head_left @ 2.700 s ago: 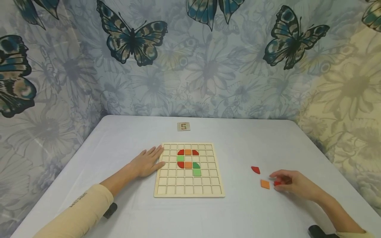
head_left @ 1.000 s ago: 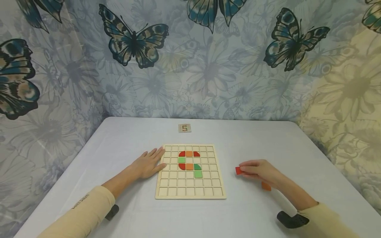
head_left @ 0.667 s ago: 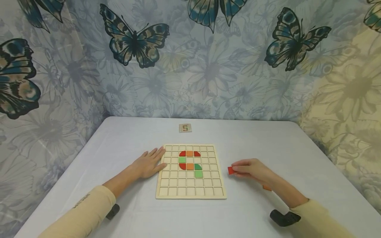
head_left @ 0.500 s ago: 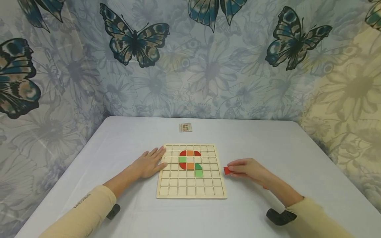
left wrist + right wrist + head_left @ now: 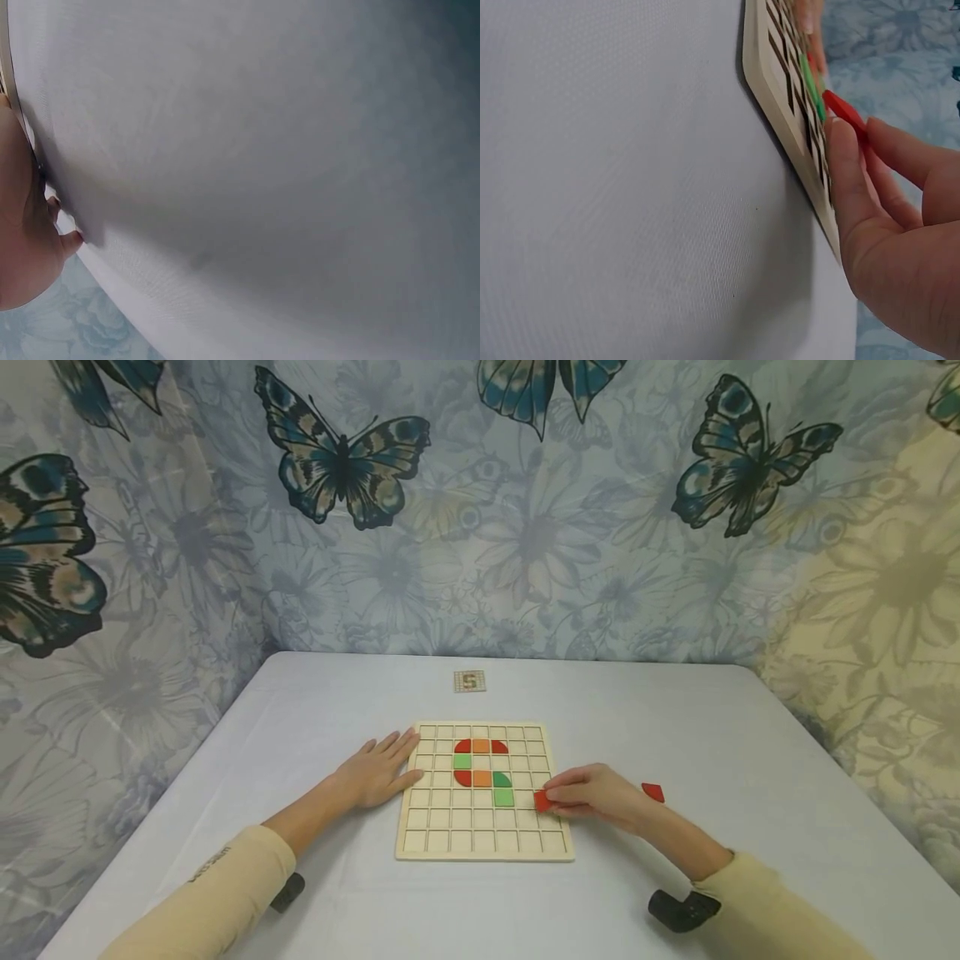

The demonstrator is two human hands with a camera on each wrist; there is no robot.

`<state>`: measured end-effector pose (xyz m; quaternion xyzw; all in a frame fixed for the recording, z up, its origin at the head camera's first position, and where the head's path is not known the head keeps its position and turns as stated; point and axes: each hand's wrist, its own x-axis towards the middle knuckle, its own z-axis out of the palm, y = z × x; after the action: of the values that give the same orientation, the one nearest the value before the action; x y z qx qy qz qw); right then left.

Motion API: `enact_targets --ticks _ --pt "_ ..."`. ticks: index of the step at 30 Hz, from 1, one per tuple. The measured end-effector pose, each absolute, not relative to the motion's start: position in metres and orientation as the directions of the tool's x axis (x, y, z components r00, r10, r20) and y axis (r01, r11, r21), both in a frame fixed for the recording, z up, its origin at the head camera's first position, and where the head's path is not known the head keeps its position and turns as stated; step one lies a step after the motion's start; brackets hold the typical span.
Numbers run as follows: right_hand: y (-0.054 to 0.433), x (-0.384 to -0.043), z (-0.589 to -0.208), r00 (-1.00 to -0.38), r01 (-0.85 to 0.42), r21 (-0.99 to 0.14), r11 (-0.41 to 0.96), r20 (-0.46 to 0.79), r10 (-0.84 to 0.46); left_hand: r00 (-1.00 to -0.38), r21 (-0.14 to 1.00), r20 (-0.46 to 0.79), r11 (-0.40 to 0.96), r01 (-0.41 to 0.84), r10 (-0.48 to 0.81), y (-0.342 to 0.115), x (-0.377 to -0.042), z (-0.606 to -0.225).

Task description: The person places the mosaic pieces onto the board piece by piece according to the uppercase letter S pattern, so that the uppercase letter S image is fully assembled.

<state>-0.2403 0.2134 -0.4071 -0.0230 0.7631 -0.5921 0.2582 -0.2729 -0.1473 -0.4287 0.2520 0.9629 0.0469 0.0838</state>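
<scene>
My right hand (image 5: 600, 795) pinches a red square tile (image 5: 542, 801) between thumb and fingertips, over the right side of the wooden grid board (image 5: 483, 858). In the right wrist view the red tile (image 5: 845, 112) is tilted above the board's cells. My left hand (image 5: 375, 773) lies with fingers spread, its fingertips and thumb on the board's left edge. Set in the grid are red quarter-round tiles (image 5: 462, 747), orange square tiles (image 5: 482, 778), a dark green quarter-round tile (image 5: 502, 780) and light green square tiles (image 5: 503, 798).
A red quarter-round tile (image 5: 653, 792) lies on the white table (image 5: 465, 910), just beyond my right forearm. Behind the board lies a small card (image 5: 470, 681) with a grid and an S-like figure. Dark wrist devices (image 5: 682, 910) show below both forearms.
My right hand has picked up the red square tile from the table at right and carried it left over the board. The orange tile on the table is now hidden by my arm. My left hand stays put.
</scene>
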Motion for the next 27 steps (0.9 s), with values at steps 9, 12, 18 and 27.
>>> enact_targets --ticks 9,12,18,27 --pt "0.199 -0.238 -0.410 -0.854 0.329 -0.907 0.263 -0.404 -0.327 -0.860 0.129 -0.135 0.869 0.477 0.492 -0.147 -0.274 -0.428" --pt "0.194 -0.237 -0.410 -0.855 0.337 -0.905 0.261 -0.410 -0.318 -0.860 0.139 -0.131 0.868 0.476 0.493 -0.148 -0.273 -0.427" --pt "0.182 -0.233 -0.410 -0.861 0.355 -0.898 0.261 -0.423 -0.282 -0.860 0.143 -0.131 0.868 0.475 0.492 -0.148 -0.273 -0.428" --pt "0.167 -0.229 -0.410 -0.876 0.378 -0.888 0.261 -0.434 -0.209 -0.862 0.140 -0.130 0.870 0.473 0.489 -0.148 -0.273 -0.428"
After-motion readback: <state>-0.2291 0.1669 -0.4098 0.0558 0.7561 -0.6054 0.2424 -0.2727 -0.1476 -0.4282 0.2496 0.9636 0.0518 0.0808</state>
